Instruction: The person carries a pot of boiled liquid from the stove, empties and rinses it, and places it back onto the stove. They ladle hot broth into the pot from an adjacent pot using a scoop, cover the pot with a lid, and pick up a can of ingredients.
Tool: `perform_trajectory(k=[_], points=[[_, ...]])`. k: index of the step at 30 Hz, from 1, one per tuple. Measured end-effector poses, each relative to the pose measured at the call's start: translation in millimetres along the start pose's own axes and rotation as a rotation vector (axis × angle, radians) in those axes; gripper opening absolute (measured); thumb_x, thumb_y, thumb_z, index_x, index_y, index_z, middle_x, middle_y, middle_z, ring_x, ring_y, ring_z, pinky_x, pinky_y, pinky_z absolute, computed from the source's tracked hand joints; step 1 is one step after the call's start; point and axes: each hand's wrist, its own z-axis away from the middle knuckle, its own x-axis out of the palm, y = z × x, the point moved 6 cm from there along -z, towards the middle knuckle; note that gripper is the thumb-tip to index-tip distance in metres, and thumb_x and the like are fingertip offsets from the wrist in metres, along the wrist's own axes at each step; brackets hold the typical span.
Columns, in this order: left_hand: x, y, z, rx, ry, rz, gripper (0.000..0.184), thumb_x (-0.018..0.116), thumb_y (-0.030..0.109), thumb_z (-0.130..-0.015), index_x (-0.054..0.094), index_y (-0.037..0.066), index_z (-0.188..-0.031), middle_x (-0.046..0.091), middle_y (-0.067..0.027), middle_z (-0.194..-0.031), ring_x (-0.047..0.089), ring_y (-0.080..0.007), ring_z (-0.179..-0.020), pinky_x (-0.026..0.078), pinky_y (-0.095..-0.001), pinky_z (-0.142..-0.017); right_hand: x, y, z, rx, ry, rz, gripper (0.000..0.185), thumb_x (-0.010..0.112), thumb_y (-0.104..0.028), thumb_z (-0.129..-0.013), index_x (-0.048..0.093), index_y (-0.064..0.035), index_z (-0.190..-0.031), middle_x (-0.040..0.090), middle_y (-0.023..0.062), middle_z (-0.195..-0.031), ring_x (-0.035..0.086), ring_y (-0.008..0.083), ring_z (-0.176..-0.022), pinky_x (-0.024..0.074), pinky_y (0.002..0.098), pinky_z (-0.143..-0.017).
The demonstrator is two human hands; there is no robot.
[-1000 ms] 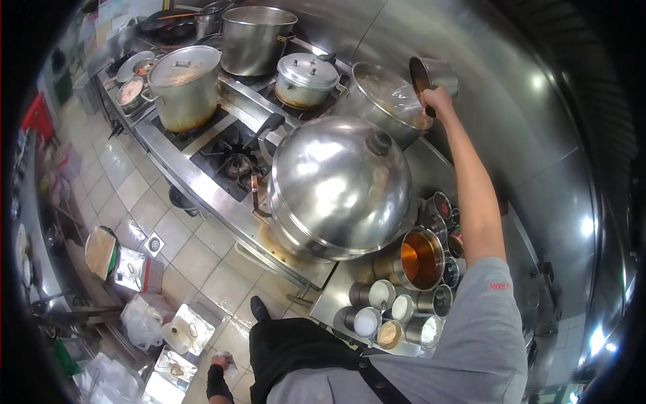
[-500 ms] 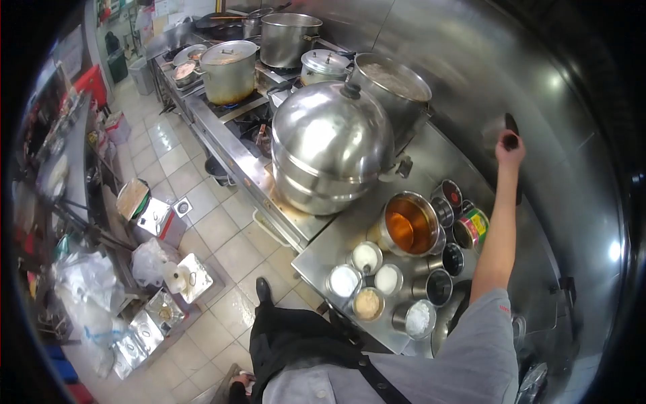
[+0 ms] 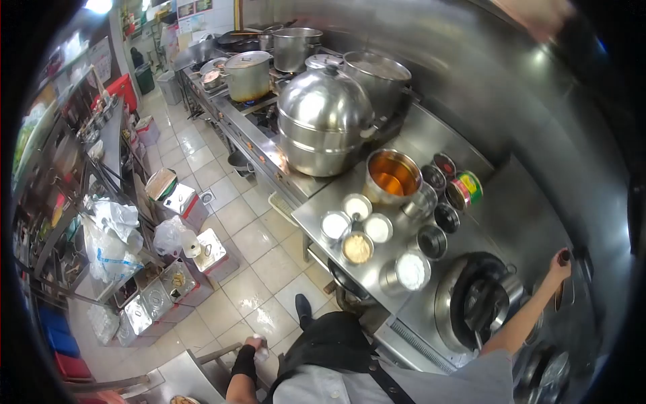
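Black handle (image 3: pixel 564 256) fills our curled right hand (image 3: pixel 556 268); our closed left hand (image 3: pixel 256 344) maybe holds cloth (image 3: pixel 262 352). Swinging could spill white powder (image 3: pixel 412 271).

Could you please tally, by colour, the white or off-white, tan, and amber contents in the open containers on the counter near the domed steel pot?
White or off-white contents: 4
Tan contents: 1
Amber liquid: 1
Total: 6
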Motion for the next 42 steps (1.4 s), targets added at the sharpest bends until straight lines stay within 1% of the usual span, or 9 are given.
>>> perform_trajectory(k=[5,16,24,28,31,32,33,35,42], points=[[-12.4,55.0,88.7,-0.063,-0.026,0.226,0.042,0.053,0.034,-0.075,0.068,-0.003,-0.090,0.068,-0.0231,-0.091,0.065,-0.0377,-0.091,0.051,-0.0421,-0.083,-81.8,-185.6,10.2,-0.152,0.150,0.070,0.032,0.042,-0.011,-0.087,0.050,0.0118,-0.108,0.059,0.0237,-0.101,0.060,0.0380,-0.095,0.0565,0.0516,-0.080],[143.6,28.6,240.0,0.331,-0.375,-0.600,0.040,0.054,0.036,-0.080,0.069,0.005,-0.101,0.066,-0.0190,-0.104,0.063,-0.0333,-0.099,0.049,-0.0419,-0.087,-163.4,-355.2,89.2,-0.038,0.006,0.221,0.016,0.054,-0.011,-0.087,0.060,0.0019,-0.094,0.062,0.0167,-0.093,0.059,0.0285,-0.086,0.0533,0.0440,-0.080],[265.5,76.3,358.5,0.229,-0.476,-0.659,0.037,0.059,0.039,-0.077,0.070,0.012,-0.101,0.068,-0.0147,-0.100,0.065,-0.0301,-0.095,0.051,-0.0389,-0.084,-300.9,-418.6,5.1,0.055,0.264,1.204,0.011,0.055,-0.011,-0.077,0.060,-0.0016,-0.081,0.057,0.0112,-0.075,0.057,0.0240,-0.065,0.0524,0.0367,-0.054],[331.3,73.3,416.8,0.078,-0.471,-0.631,0.036,0.062,0.040,-0.076,0.071,0.016,-0.101,0.069,-0.0126,-0.098,0.066,-0.0285,-0.093,0.052,-0.0374,-0.082,-371.7,-409.5,-68.4,0.205,0.079,1.743,0.014,0.060,-0.018,-0.084,0.061,-0.0059,-0.092,0.060,0.0037,-0.079,0.056,0.0150,-0.064,0.0473,0.0351,-0.056],[346.7,97.3,458.4,-0.034,-0.435,-0.582,0.035,0.064,0.042,-0.075,0.072,0.018,-0.100,0.070,-0.0110,-0.096,0.067,-0.0273,-0.091,0.053,-0.0363,-0.081,-539.6,-398.6,-211.3,-0.530,-1.404,2.967,0.018,0.059,-0.019,-0.079,0.070,-0.0090,-0.069,0.062,0.0097,-0.059,0.060,0.0238,-0.050,0.0514,0.0408,-0.054],[349.3,97.4,464.4,-0.065,-0.403,-0.526,0.035,0.065,0.042,-0.075,0.072,0.019,-0.100,0.070,-0.0104,-0.095,0.068,-0.0269,-0.090,0.054,-0.0359,-0.080,-523.4,-401.2,-216.8,-0.198,-0.741,2.660,0.021,0.060,-0.018,-0.074,0.067,-0.0091,-0.056,0.064,0.0107,-0.061,0.064,0.0271,-0.055,0.0511,0.0412,-0.053],[359.6,82.5,457.5,-0.062,-0.371,-0.398,0.035,0.067,0.041,-0.073,0.072,0.018,-0.100,0.070,-0.0114,-0.096,0.067,-0.0279,-0.092,0.053,-0.0352,-0.082,-536.8,-376.2,-219.1,0.285,-1.161,2.942,0.016,0.058,-0.014,-0.072,0.068,-0.0022,-0.071,0.065,0.0177,-0.078,0.064,0.0339,-0.081,0.0512,0.0433,-0.066],[341.2,132.4,497.8,-0.230,-0.216,-0.260,0.036,0.071,0.042,-0.070,0.073,0.015,-0.094,0.070,-0.0126,-0.091,0.068,-0.0281,-0.087,0.054,-0.0340,-0.078,-583.3,-374.7,-261.7,0.390,-0.553,2.536,0.019,0.057,-0.015,-0.074,0.068,-0.0002,-0.073,0.064,0.0204,-0.073,0.064,0.0368,-0.079,0.0509,0.0462,-0.065],[402.2,76.0,528.1,-0.109,-0.334,-0.339,0.031,0.058,0.035,-0.081,0.070,0.015,-0.101,0.069,-0.0111,-0.088,0.069,-0.0234,-0.073,0.057,-0.0369,-0.060,-543.0,-339.5,-219.6,0.239,-1.077,2.918,0.011,0.064,-0.009,-0.067,0.063,0.0005,-0.074,0.064,0.0207,-0.078,0.063,0.0357,-0.072,0.0507,0.0433,-0.060]])
